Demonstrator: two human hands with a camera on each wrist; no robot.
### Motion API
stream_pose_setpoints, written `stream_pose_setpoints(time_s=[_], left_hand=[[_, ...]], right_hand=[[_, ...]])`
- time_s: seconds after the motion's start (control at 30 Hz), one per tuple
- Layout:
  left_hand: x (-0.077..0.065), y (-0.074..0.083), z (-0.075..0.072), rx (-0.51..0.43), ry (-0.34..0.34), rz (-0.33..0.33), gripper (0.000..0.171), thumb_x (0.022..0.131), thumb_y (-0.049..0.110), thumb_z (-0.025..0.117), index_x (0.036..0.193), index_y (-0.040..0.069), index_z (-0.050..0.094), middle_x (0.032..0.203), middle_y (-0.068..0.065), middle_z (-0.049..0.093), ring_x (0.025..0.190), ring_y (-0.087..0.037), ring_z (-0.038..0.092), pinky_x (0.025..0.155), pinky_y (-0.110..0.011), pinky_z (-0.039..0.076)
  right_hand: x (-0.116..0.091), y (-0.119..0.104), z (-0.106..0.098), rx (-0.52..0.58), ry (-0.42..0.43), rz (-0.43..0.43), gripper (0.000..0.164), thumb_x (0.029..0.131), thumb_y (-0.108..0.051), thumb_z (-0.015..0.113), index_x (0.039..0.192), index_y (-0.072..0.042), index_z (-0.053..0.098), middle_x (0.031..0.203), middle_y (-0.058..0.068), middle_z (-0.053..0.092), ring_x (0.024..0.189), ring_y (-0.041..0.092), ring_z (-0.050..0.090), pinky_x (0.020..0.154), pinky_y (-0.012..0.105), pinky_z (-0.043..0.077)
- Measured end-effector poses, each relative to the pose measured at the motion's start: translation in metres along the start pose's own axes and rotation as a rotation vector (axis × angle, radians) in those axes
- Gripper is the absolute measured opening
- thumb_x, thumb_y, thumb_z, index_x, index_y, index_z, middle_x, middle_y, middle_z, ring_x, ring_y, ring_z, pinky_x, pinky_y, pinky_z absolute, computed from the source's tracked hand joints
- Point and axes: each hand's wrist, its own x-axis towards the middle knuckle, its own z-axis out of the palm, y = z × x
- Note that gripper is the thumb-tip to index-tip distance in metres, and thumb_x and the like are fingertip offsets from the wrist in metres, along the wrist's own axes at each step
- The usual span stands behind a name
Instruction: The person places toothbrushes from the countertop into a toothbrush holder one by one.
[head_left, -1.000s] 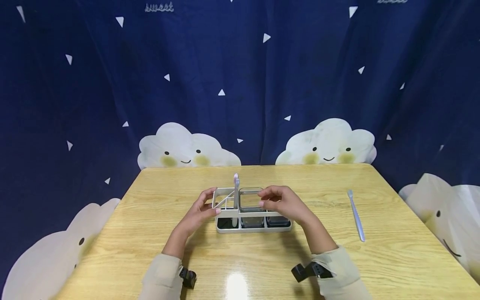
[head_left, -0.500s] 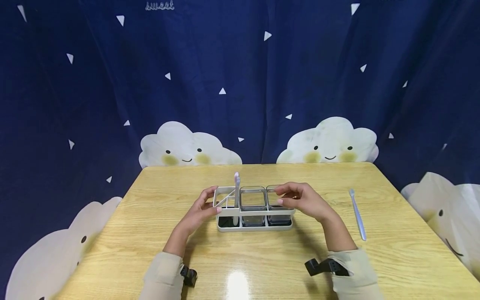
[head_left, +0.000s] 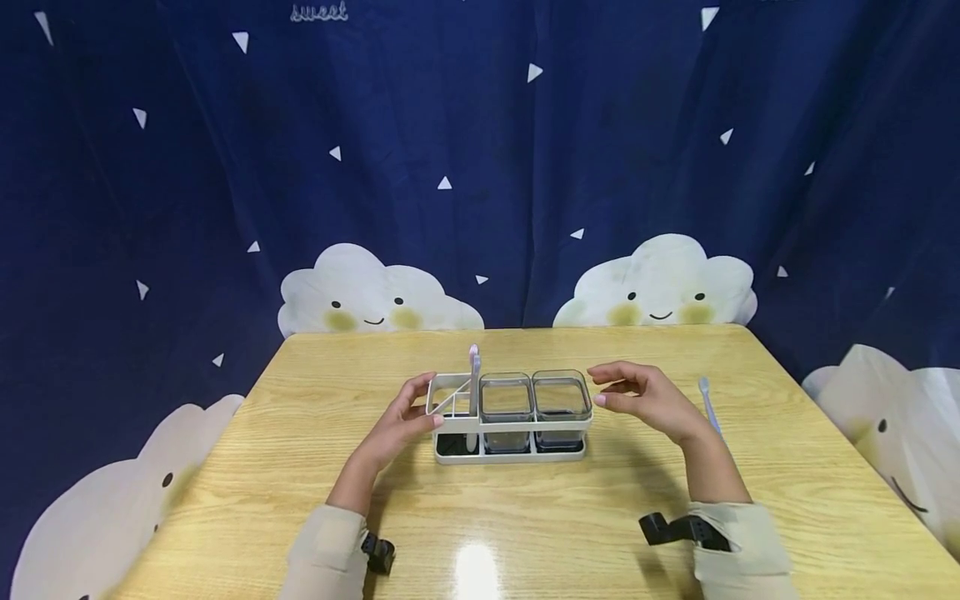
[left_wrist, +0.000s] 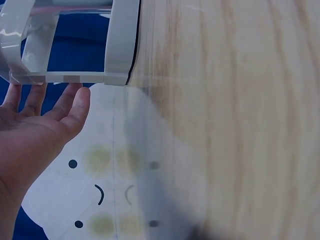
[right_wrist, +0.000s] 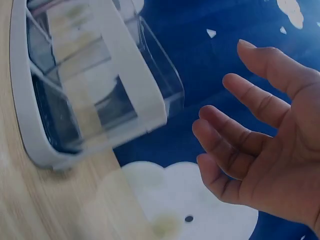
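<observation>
A white toothbrush holder (head_left: 517, 457) stands mid-table, its left part divided by thin bars. Two toothbrushes (head_left: 475, 379) stand upright in that part, heads up. Two clear square cups sit in the other sections: the middle cup (head_left: 506, 417) and the right cup (head_left: 562, 415). My left hand (head_left: 401, 423) holds the holder's left end, thumb at the front corner and fingers toward the back; the left wrist view shows fingertips at the frame's end. My right hand (head_left: 651, 402), fingers loosely bent and holding nothing, hovers just right of the right cup, apart from it in the right wrist view.
A blue-grey toothbrush (head_left: 707, 400) lies on the wooden table (head_left: 360, 367) to the right, its lower part hidden behind my right arm. A dark blue curtain (head_left: 517, 167) with white clouds hangs behind and beside the table.
My right hand has moved right, from over the middle cup past the right cup and off the holder. Both cups now show fully. My left hand stays at the holder's left end.
</observation>
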Motion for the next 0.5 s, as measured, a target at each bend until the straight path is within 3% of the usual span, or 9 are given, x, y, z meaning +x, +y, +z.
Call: stream_pose_setpoints(time_s=[0.2,0.43,0.5], left_hand=[[0.000,0.000,0.000,0.005,-0.002,0.011,0.067,0.086,0.002,0.062,0.143,0.016,0.030,0.137,-0.018,0.031,0.119,-0.034,0.044,0.091,-0.039,0.042],[-0.010,0.024,0.010,0.015,-0.006,-0.010,0.068,0.087,-0.002,0.059,0.144,0.009,0.025,0.137,-0.019,0.031,0.119,-0.035,0.043,0.091,-0.039,0.041],[-0.011,0.025,0.010,0.020,-0.008,-0.009,0.068,0.087,-0.001,0.059,0.144,0.008,0.025,0.137,-0.019,0.031,0.119,-0.035,0.043,0.091,-0.039,0.041]], right_hand=[[-0.006,0.018,-0.013,-0.017,0.030,0.024,0.043,0.086,-0.018,0.068,0.123,-0.001,0.056,0.118,0.019,0.054,0.101,0.029,0.057,0.080,0.032,0.050],[-0.016,0.033,-0.024,-0.015,0.064,0.063,0.045,0.086,-0.020,0.068,0.124,0.000,0.055,0.120,0.018,0.054,0.100,0.021,0.058,0.080,0.029,0.049],[-0.018,0.037,-0.028,-0.025,0.075,0.075,0.044,0.086,-0.020,0.068,0.123,0.001,0.055,0.120,0.017,0.055,0.100,0.020,0.058,0.080,0.028,0.048]])
